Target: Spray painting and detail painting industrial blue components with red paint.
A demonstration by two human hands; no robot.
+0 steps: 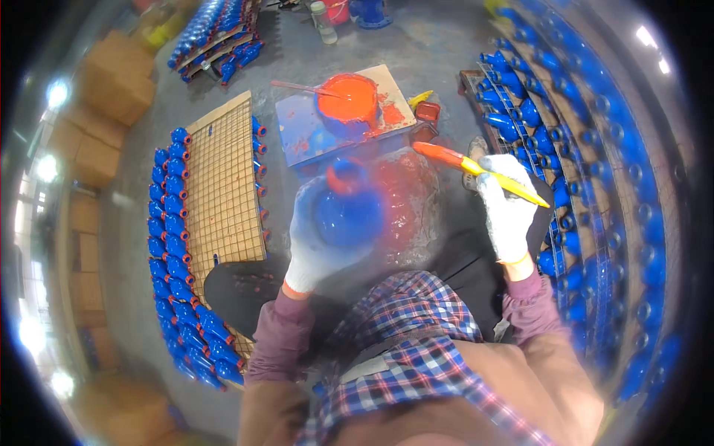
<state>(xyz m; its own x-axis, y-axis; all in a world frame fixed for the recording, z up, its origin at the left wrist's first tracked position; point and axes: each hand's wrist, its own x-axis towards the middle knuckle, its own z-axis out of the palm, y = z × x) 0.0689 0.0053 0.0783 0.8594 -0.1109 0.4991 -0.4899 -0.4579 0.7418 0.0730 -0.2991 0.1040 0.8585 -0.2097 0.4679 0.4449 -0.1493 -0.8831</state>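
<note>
My left hand [312, 256], in a white glove, grips a blue bottle-shaped part [346, 215] with an orange-red rim; motion smears the part. Held in my right hand [507, 212], also gloved, is a paintbrush [513, 187] with a yellow handle. Its orange-red bristles point left, apart from the part. Beyond my hands, a bucket of orange paint [348, 111] stands on a paint-stained board [299, 149], a stick [294, 87] resting across its rim. A red-splattered, lumpy surface [413, 204] lies between my knees.
Rows of blue parts [175, 204] with red rims line a wire-mesh rack [223, 186] on the left. More blue parts [513, 123] crowd racks on the right. Another stack [216, 37] stands far left. Cardboard boxes [111, 82] are piled at the left edge.
</note>
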